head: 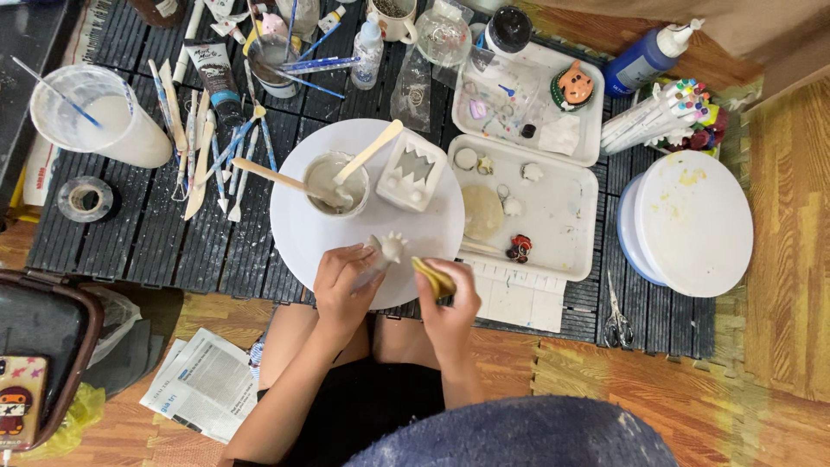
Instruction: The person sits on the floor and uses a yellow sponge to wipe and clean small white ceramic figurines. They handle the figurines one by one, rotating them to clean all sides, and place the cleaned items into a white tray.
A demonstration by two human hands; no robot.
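Clay figure (386,251), one small white piece with a spiky top, sits pinched in the left hand (344,281) fingers at the near edge of the round white turntable (298,225). The right hand (451,303) grips one yellow sponge (433,277) just beside it. Farther back on the turntable stand one slip cup (333,183) holding two wooden sticks and one square clay box (412,171).

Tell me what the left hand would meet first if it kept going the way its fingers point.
The left hand holds a small white clay figure. Beyond that, probably the square white clay piece on the round white board, though depth is unclear.
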